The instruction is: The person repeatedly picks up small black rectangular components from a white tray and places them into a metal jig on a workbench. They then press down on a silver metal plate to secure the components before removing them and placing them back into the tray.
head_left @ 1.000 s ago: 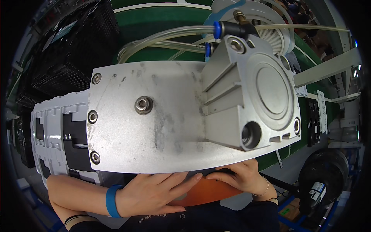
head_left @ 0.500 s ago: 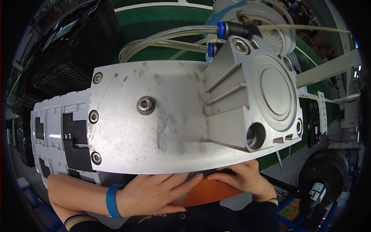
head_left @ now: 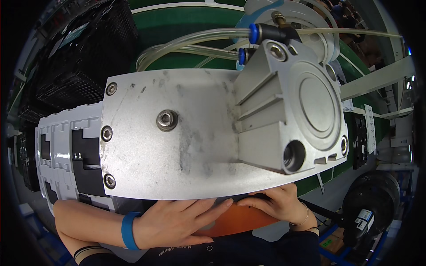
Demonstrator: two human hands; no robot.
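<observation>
A large grey metal machine head (head_left: 195,137) with bolts and a pneumatic cylinder block (head_left: 301,115) fills the middle of the view and hides most of what lies below it. Under its lower edge my left hand (head_left: 177,224), with a blue wristband, lies flat with fingers stretched to the right on an orange flat piece (head_left: 235,221). My right hand (head_left: 279,206) rests with bent fingers on a dark part at the far edge of the orange piece; what the fingertips touch is hidden by the machine.
Clear air hoses (head_left: 191,42) with blue fittings run to the cylinder. A green conveyor belt (head_left: 186,22) lies behind, black crates (head_left: 75,66) at the left, a black fan (head_left: 372,208) at the lower right.
</observation>
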